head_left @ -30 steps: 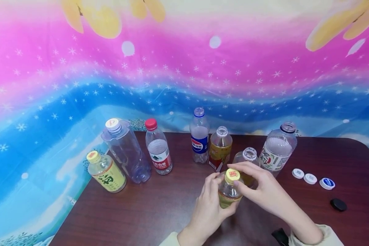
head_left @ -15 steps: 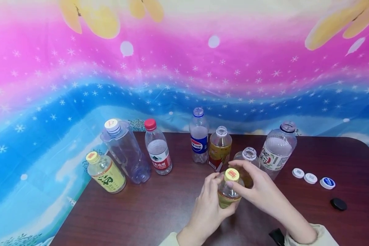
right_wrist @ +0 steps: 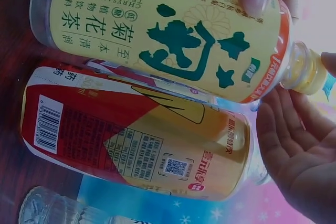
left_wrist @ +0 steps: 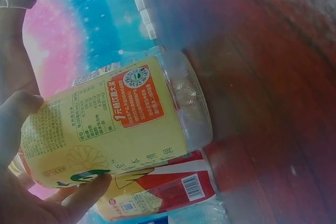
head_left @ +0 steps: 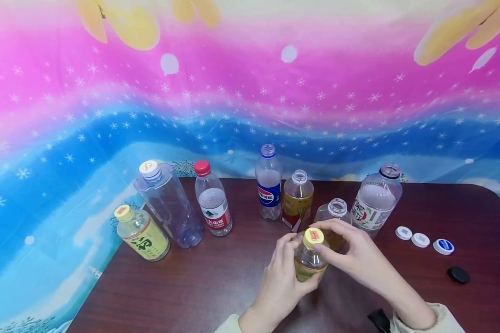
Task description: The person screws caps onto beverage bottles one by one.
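A chrysanthemum tea bottle (right_wrist: 210, 40) with a yellow label stands upright near the front of the table. My left hand (head_left: 277, 282) wraps round its body, thumb on the near side. At the bottle's top, the thumb and index finger of my right hand (head_left: 356, 252) pinch the yellow cap (head_left: 314, 237), which sits on the neck. The other right fingers extend beyond the cap in the right wrist view. Just behind stand a capless bottle (head_left: 338, 209), partly hidden by the right hand, and a capless gold-and-red bottle (head_left: 296, 210).
Further back are a capless Pepsi bottle (head_left: 269, 194) and a capless clear bottle (head_left: 375, 203). At left stand a red-capped water bottle (head_left: 214, 203), a tall bluish bottle (head_left: 171, 208) and another yellow-labelled bottle (head_left: 143, 236). Loose white caps (head_left: 420, 240) and a black cap (head_left: 458, 275) lie at right.
The right thumb has slid slightly back and forth along the side of the yellow cap. The left hand keeps its grip, and the bottle stays in place.
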Tool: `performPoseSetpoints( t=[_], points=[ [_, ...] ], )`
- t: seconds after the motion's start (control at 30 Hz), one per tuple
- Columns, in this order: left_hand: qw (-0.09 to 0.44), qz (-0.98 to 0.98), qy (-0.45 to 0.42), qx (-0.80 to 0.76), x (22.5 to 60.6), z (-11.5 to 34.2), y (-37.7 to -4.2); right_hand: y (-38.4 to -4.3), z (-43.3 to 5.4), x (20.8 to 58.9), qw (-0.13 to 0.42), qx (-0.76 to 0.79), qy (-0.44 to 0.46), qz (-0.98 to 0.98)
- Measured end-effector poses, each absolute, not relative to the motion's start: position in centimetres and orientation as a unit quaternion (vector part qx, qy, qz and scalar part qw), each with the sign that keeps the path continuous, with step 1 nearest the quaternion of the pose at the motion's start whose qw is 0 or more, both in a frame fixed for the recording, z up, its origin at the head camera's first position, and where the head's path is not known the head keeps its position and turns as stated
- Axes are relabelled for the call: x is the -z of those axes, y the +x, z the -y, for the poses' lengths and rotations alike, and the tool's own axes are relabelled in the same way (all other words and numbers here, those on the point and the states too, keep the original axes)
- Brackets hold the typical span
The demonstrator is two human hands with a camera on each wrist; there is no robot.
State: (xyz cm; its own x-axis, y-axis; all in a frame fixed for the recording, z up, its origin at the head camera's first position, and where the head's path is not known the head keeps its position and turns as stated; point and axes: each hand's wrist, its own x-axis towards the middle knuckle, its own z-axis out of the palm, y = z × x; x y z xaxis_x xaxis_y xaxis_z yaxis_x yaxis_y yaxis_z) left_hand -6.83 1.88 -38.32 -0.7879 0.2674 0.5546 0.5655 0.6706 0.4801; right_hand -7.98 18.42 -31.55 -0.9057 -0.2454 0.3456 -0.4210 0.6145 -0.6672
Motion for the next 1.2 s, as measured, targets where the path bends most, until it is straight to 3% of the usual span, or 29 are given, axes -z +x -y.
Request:
performPoseSetpoints(
  t=[0.17, 0.47, 0.7, 0.97, 1.2],
  points=[
    [0.215, 0.888, -0.232, 0.333, 38.23, -1.88, -6.84, -8.02, -17.87, 31.57, 0.113, -0.389, 0.158, 0.900],
    [0.218, 0.887, -0.237, 0.330, 38.34, -1.72, -6.83, -7.82, -18.10, 31.77, 0.151, -0.374, 0.247, 0.881],
    [0.214, 0.888, -0.234, 0.332, 38.28, -1.73, -6.84, -7.89, -18.26, 31.56, 0.151, -0.373, 0.209, 0.891],
    [0.211, 0.890, -0.231, 0.332, 38.29, -1.77, -6.86, -7.77, -17.58, 31.66, 0.211, -0.317, 0.193, 0.904],
    [0.218, 0.890, -0.231, 0.327, 38.24, -1.79, -6.83, -7.59, -18.09, 31.48, 0.180, -0.328, 0.238, 0.896]
  ],
)
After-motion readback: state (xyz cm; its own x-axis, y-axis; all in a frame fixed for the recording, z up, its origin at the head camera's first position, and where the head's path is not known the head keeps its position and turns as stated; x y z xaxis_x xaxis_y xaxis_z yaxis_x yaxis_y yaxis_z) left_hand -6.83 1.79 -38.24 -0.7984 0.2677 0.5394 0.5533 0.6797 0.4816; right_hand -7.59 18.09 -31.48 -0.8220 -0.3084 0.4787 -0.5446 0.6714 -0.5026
